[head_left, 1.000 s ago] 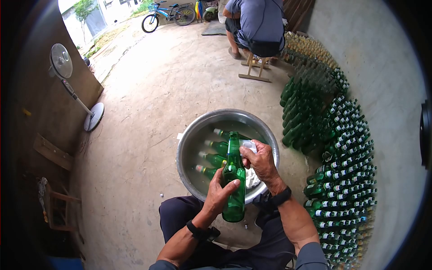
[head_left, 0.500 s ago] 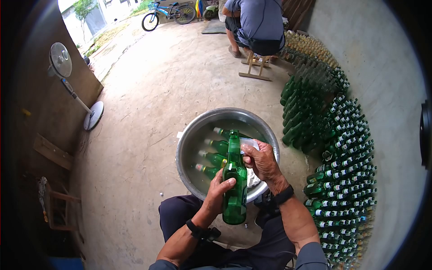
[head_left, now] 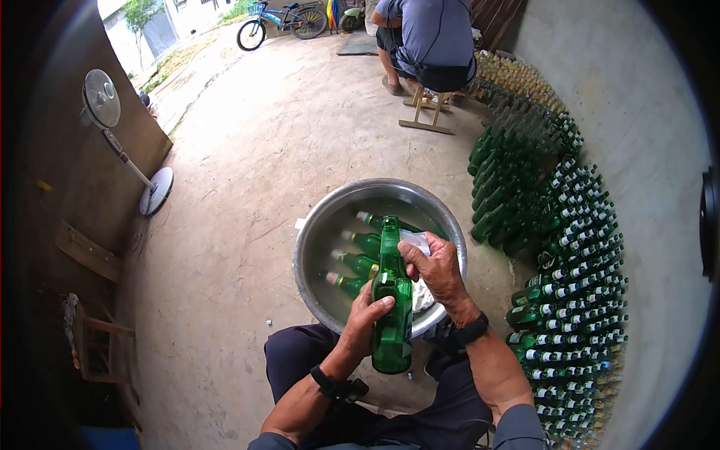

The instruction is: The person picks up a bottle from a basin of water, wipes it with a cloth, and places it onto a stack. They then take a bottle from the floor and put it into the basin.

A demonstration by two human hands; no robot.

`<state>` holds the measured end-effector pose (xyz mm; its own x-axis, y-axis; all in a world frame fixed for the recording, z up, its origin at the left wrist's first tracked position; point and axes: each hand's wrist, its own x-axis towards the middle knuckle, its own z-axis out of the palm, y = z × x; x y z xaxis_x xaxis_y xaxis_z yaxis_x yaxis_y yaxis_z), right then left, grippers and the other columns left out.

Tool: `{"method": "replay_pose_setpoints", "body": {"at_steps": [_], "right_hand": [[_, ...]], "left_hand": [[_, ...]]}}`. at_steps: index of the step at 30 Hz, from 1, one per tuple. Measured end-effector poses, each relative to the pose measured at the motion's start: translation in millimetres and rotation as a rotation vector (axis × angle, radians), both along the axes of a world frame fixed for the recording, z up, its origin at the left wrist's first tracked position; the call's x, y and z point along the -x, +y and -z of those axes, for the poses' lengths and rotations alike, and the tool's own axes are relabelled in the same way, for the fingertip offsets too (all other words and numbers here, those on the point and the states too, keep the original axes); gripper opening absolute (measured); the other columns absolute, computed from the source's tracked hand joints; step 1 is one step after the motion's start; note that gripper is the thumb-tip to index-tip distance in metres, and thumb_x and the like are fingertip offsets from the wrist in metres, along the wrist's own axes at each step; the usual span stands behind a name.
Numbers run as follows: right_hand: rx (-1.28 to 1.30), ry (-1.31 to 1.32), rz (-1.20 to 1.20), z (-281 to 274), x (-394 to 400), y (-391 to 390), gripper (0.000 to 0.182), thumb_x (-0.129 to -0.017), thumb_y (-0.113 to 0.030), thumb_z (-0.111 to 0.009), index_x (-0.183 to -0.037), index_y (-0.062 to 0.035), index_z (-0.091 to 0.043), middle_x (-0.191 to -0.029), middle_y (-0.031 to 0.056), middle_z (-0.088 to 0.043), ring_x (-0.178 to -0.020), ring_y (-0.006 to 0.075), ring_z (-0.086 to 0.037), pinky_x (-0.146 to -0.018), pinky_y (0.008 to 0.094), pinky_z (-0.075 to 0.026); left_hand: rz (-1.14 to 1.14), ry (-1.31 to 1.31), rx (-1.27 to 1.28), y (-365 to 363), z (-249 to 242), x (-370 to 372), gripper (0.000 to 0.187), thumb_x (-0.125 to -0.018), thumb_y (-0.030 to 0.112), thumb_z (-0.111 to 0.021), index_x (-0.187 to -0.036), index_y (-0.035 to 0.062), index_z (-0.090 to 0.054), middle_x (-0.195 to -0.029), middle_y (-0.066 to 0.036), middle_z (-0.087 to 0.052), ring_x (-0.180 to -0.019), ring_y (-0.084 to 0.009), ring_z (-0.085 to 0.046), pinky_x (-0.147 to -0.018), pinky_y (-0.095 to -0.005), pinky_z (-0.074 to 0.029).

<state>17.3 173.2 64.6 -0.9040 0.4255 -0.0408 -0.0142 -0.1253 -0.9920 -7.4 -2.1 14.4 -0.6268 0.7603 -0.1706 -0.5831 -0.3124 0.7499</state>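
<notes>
A green glass bottle (head_left: 391, 330) stands nearly upright over the near part of a round metal basin (head_left: 304, 281). My left hand (head_left: 364, 322) is wrapped round its lower body from the left. Beside the neck, my right hand (head_left: 436, 270) pinches a thin whitish piece (head_left: 417, 241), with the thumb close to the bottle. Several green bottles, one of them (head_left: 358, 264) at the left, lie in the cloudy water. A white, crumpled mass (head_left: 423, 297) shows at the basin's right side, partly behind my right hand.
Rows of green bottles (head_left: 570, 289) stand along the right wall. Another person (head_left: 435, 45) sits on a wooden stool (head_left: 426, 120) at the top. A white fan (head_left: 156, 191) stands at the left, a blue bicycle (head_left: 281, 22) farther back. A wooden chair (head_left: 109, 326) is at lower left.
My right thumb and fingers have shifted slightly beside the bottle's neck, still pinching the whitish piece. The bottle and my left hand have barely moved.
</notes>
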Motion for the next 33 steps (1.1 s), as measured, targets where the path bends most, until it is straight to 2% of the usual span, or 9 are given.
{"method": "replay_pose_setpoints", "body": {"at_steps": [2, 7, 12, 14, 19, 22, 30, 32, 33], "right_hand": [[-0.034, 0.002, 0.009, -0.4, 0.2, -1.8, 0.016, -0.095, -0.018, -0.070, -0.097, -0.0022, -0.066, -0.074, -0.0028, -0.063, -0.058, 0.0030, -0.056, -0.052, 0.0199, -0.045], [0.025, -0.004, -0.022, 3.7, -1.0, 2.5, 0.013, -0.095, -0.015, -0.069, -0.094, -0.0026, -0.065, -0.074, -0.0027, -0.063, -0.058, 0.0026, -0.054, -0.051, 0.0199, -0.043], [0.300, 0.031, -0.069, 6.1, 0.6, 4.6, 0.010, -0.094, -0.011, -0.068, -0.098, -0.0024, -0.064, -0.072, -0.0035, -0.058, -0.057, 0.0024, -0.052, -0.049, 0.0193, -0.040], [0.362, 0.047, -0.075, 8.5, 1.0, 4.0, 0.011, -0.094, -0.011, -0.068, -0.100, -0.0025, -0.064, -0.072, -0.0036, -0.058, -0.058, 0.0024, -0.052, -0.049, 0.0189, -0.039], [0.502, 0.064, -0.083, 7.0, 0.6, 2.6, 0.013, -0.095, -0.011, -0.068, -0.104, -0.0030, -0.063, -0.073, -0.0037, -0.057, -0.058, 0.0022, -0.051, -0.048, 0.0173, -0.037], [0.461, 0.046, -0.065, 10.8, 0.6, 4.5, 0.015, -0.094, -0.014, -0.070, -0.103, -0.0033, -0.064, -0.074, -0.0035, -0.059, -0.058, 0.0024, -0.052, -0.049, 0.0175, -0.038], [0.033, 0.069, 0.057, 6.0, 1.4, 0.2, 0.027, -0.092, -0.026, -0.076, -0.097, -0.0022, -0.066, -0.075, -0.0033, -0.064, -0.062, 0.0023, -0.053, -0.056, 0.0205, -0.043], [0.005, 0.069, 0.073, 3.4, 1.3, -1.4, 0.026, -0.093, -0.025, -0.076, -0.095, -0.0018, -0.066, -0.076, -0.0032, -0.064, -0.063, 0.0022, -0.054, -0.056, 0.0208, -0.044], [-0.023, 0.070, 0.089, 2.5, 1.2, -1.9, 0.025, -0.093, -0.025, -0.075, -0.093, -0.0015, -0.066, -0.076, -0.0030, -0.065, -0.064, 0.0022, -0.054, -0.057, 0.0212, -0.044]], "left_hand": [[-0.031, 0.042, 0.084, -0.4, -1.4, -1.5, 0.060, -0.085, 0.026, -0.070, -0.134, 0.0000, -0.047, -0.110, -0.007, -0.059, -0.095, -0.0130, -0.059, -0.082, -0.0287, -0.051], [-0.051, 0.077, 0.085, -1.2, 1.6, -2.3, 0.061, -0.085, 0.025, -0.072, -0.134, 0.0003, -0.047, -0.111, -0.007, -0.059, -0.098, -0.0130, -0.058, -0.085, -0.0287, -0.050], [-0.028, 0.012, 0.013, -0.4, 0.7, -2.3, 0.062, -0.085, 0.029, -0.071, -0.134, -0.0004, -0.047, -0.111, -0.008, -0.059, -0.097, -0.0138, -0.060, -0.083, -0.0296, -0.052], [-0.023, -0.007, -0.020, 1.0, -1.3, -2.4, 0.065, -0.083, 0.037, -0.070, -0.129, -0.0026, -0.049, -0.101, -0.014, -0.064, -0.084, -0.0228, -0.069, -0.073, -0.0355, -0.060], [0.045, -0.079, -0.045, -0.7, -4.5, -1.4, 0.066, -0.081, 0.041, -0.068, -0.128, -0.0028, -0.049, -0.099, -0.017, -0.065, -0.082, -0.0260, -0.070, -0.073, -0.0371, -0.060], [0.056, -0.088, -0.048, 0.4, -5.7, -0.6, 0.066, -0.081, 0.041, -0.067, -0.128, -0.0026, -0.049, -0.099, -0.017, -0.065, -0.082, -0.0260, -0.070, -0.073, -0.0376, -0.060], [0.007, 0.001, 0.023, 1.1, -1.5, -2.9, 0.063, -0.082, 0.034, -0.071, -0.129, -0.0018, -0.048, -0.102, -0.014, -0.063, -0.084, -0.0219, -0.068, -0.076, -0.0360, -0.059], [-0.008, 0.111, 0.103, 0.4, 1.0, -4.4, 0.067, -0.083, 0.031, -0.073, -0.136, -0.0029, -0.047, -0.115, -0.009, -0.060, -0.102, -0.0157, -0.060, -0.089, -0.0307, -0.050], [-0.008, 0.111, 0.103, 0.7, 0.7, -5.0, 0.067, -0.083, 0.031, -0.073, -0.136, -0.0029, -0.047, -0.115, -0.009, -0.060, -0.102, -0.0157, -0.060, -0.089, -0.0307, -0.050]]}}
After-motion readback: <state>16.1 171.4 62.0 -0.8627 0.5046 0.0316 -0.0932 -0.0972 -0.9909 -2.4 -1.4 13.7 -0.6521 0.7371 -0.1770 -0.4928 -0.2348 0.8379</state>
